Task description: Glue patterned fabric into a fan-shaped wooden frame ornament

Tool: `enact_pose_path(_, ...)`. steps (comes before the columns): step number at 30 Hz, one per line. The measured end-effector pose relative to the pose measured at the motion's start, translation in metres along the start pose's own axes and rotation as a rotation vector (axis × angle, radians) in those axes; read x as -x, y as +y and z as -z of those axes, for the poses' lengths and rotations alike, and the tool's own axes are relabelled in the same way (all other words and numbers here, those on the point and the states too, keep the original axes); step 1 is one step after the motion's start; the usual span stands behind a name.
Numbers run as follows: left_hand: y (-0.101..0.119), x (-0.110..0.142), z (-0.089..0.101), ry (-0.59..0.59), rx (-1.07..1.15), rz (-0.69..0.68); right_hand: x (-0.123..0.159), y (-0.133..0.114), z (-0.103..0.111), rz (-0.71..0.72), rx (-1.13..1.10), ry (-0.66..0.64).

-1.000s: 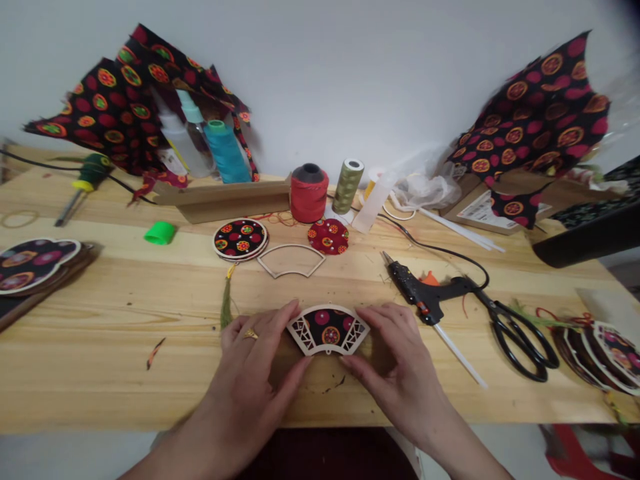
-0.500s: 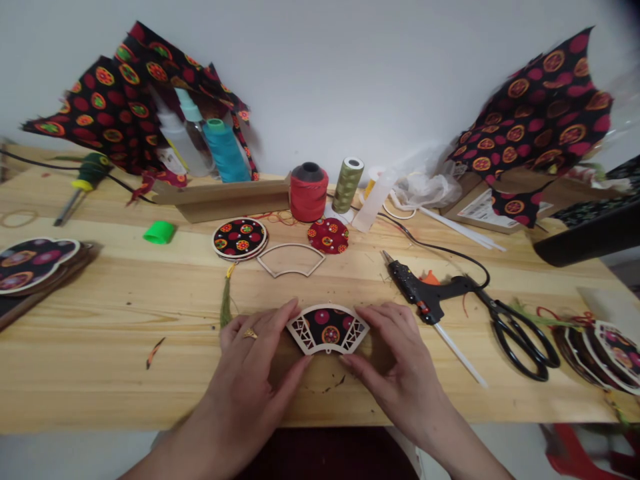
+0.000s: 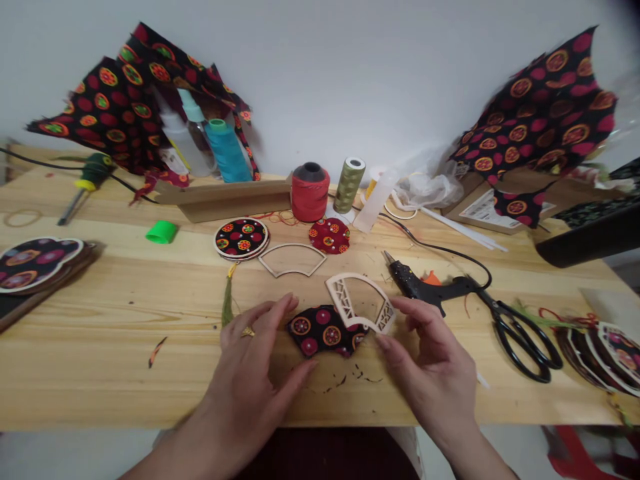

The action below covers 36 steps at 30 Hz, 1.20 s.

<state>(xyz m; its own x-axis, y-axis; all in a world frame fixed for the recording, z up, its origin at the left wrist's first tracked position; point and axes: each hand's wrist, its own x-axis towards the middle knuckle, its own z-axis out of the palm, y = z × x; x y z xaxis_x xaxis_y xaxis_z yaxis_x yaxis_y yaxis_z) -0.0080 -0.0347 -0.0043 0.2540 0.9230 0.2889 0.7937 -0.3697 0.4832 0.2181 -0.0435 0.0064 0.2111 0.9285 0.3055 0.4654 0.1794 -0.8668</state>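
A flat, fan-shaped piece (image 3: 327, 335) covered in dark fabric with round red and orange patterns and small pearl-like dots lies in front of me. My left hand (image 3: 260, 353), a ring on one finger, is at its left end, with index finger at the upper edge and thumb at the lower. Between the fingertips and thumb of my right hand (image 3: 430, 353) is the right end of a pale wooden fan frame (image 3: 345, 311) with cut-out lattice sides. That frame is tilted and partly overlaps the fabric's upper right.
A plain fan outline (image 3: 293, 247), a round fabric ornament (image 3: 241, 239) and a red fabric disc (image 3: 329, 236) lie beyond my hands. To the right are a glue gun (image 3: 415, 283) and scissors (image 3: 525, 340). Red thread (image 3: 310, 193) stands at the back.
The lattice frame has come off the fabric piece, moving up and right with my right hand, and is now tilted. My left hand has stayed nearly in place.
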Motion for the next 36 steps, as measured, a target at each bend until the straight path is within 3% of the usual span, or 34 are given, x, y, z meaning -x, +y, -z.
enact_pose_path(5, 0.0, -0.002, -0.002, -0.005, -0.029, -0.034, -0.002, 0.002, 0.005, -0.227, -0.255, 0.071)
enact_pose_path(10, 0.0, -0.002, -0.001, -0.01, -0.027, -0.025, -0.003, 0.003, 0.005, -0.257, -0.363, 0.081)
enact_pose_path(18, 0.003, -0.003, 0.001, -0.018, -0.011, -0.02, -0.004, 0.001, 0.005, -0.17, -0.175, 0.016)
enact_pose_path(25, 0.006, 0.0, 0.009, -0.059, 0.053, -0.007, 0.003, -0.004, -0.001, 0.134, 0.157, -0.246)
enact_pose_path(28, 0.006, 0.0, 0.009, -0.066, 0.053, -0.008, 0.005, -0.005, -0.002, 0.203, 0.219, -0.287)
enact_pose_path(36, 0.002, 0.0, 0.004, -0.042, 0.013, -0.042, 0.005, -0.005, -0.003, 0.222, 0.258, -0.307)
